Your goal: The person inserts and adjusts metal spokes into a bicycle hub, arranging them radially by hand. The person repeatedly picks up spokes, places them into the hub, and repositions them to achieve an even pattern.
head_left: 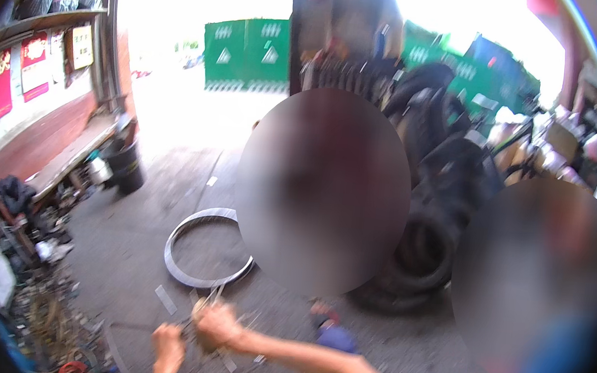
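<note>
Head view: strips (217, 292) risking a snag on the ring (172, 248)

With the ring lying on the floor (123, 242), I'm seeing the right hand (219, 325) clamping strips just nearside of it. Off its near left, the left hand (168, 343) is curling; blur is hiding whether it's holding anything. A hard pull could be catching strips under the ring.

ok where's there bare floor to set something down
The floor between the black bin and the pale ring looks mostly bare, as does the patch inside the ring. It is crowded along the left side with clutter, at right with tyres, and around the left hand and right hand with scattered pale strips.
</note>
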`<act>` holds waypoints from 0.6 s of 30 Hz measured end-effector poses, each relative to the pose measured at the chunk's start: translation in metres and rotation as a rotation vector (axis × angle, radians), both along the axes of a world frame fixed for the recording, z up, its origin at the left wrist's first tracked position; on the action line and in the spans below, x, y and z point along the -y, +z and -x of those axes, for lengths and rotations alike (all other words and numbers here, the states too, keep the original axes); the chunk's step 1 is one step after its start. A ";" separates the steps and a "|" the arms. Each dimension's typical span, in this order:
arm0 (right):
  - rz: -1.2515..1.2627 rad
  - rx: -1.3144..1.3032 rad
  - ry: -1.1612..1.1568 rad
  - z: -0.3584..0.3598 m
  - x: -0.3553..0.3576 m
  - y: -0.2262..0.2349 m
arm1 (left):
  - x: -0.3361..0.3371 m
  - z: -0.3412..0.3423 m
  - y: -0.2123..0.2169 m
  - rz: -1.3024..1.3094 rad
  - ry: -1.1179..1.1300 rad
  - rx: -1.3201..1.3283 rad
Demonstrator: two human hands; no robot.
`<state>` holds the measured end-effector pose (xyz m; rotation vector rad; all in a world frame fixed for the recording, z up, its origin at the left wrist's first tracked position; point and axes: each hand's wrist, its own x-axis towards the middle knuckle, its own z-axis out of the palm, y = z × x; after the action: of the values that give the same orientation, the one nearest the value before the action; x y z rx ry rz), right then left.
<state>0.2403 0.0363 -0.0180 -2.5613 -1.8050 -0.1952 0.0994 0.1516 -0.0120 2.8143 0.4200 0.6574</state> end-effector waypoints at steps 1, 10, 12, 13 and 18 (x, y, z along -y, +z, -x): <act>-0.211 0.035 0.192 0.003 -0.005 -0.016 | -0.014 0.012 -0.009 -0.014 0.022 0.020; -0.293 -0.196 0.290 -0.001 0.007 0.010 | 0.040 0.007 0.064 0.078 0.090 0.221; -0.269 -0.274 0.274 -0.002 0.001 0.002 | 0.049 0.005 0.068 0.328 0.125 0.086; -0.265 -0.343 0.229 0.003 0.000 0.005 | 0.048 0.006 0.066 0.421 0.151 -0.007; -0.366 -0.596 -0.013 -0.036 -0.021 -0.023 | 0.048 -0.009 0.046 0.456 0.081 0.063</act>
<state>0.2764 0.0576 -0.0406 -2.0762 -1.3795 0.2023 0.1081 0.1036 0.0336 2.3509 0.5910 0.5771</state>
